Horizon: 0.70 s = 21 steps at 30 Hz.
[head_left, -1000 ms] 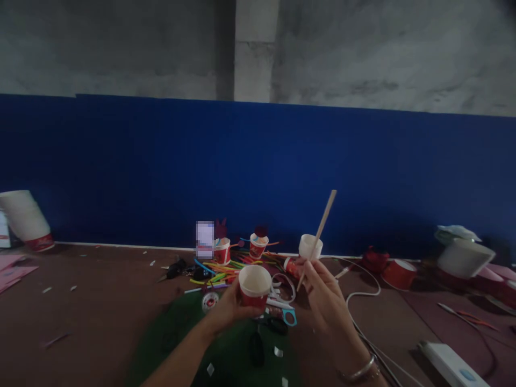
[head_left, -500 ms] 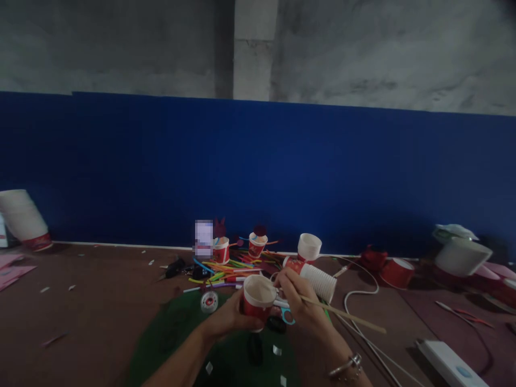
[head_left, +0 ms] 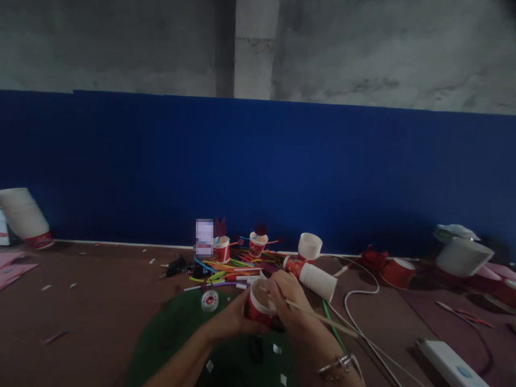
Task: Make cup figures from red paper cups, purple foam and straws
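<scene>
My left hand point(head_left: 231, 321) is wrapped round a red-and-white paper cup point(head_left: 260, 310), its mouth tilted toward my right hand. Between the fingers of my right hand point(head_left: 291, 301) is a long thin wooden stick point(head_left: 322, 318). The stick's front end reaches into the cup's mouth, and its back end points down to the right. Whether that front end carries bristles I cannot make out. Below the cup lies a round green mat point(head_left: 173, 333) with small white scraps. A roll of clear tape point(head_left: 209, 301) rests on it, left of the cup.
Behind my hands lie colourful pipe cleaners point(head_left: 220, 277), two decorated cups point(head_left: 222, 250), a white-looking cup point(head_left: 309, 246) and a toppled cup stack point(head_left: 316, 279). A white cable point(head_left: 363, 292) runs along the right, near a white box point(head_left: 449, 363). A blue panel point(head_left: 258, 166) stands behind.
My right hand has moved left and closer to the cup, bringing the stick's front end inside the mouth. The cup has tilted toward the right hand.
</scene>
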{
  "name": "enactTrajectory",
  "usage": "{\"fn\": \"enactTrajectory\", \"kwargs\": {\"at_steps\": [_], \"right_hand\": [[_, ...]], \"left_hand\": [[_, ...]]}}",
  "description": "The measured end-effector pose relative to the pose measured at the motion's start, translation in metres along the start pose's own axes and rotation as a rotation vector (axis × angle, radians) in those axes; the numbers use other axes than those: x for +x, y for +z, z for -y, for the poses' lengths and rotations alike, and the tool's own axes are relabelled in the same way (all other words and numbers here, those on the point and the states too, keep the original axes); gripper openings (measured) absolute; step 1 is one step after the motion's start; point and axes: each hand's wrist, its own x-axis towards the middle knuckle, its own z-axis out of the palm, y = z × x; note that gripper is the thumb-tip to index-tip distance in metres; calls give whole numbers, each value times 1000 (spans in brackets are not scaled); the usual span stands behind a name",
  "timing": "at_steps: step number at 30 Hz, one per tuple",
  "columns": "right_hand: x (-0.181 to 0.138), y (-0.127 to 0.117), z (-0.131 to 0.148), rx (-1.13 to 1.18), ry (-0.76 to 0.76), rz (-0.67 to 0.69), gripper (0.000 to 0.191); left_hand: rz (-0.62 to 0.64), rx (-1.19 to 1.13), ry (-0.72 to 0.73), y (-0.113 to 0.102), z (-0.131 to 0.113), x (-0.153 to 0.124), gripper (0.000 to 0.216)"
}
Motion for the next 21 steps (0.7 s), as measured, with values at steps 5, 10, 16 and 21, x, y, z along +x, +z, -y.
{"fn": "enactTrajectory", "kwargs": {"at_steps": [5,10,16,21], "right_hand": [[3,-1,4,44,71,-49,6],[-6,-13,15,318,11,-341,15],[-8,-4,18,265,7,-400,26],[3,10,-1,469,255,-176,40]], "left_hand": [[-49,25,63,1,3,1,76],[-288,-99,130,-3,5,8,66],[-268,-149,165,2,5,9,60],[-128,-115,114,0,10,6,69]]}}
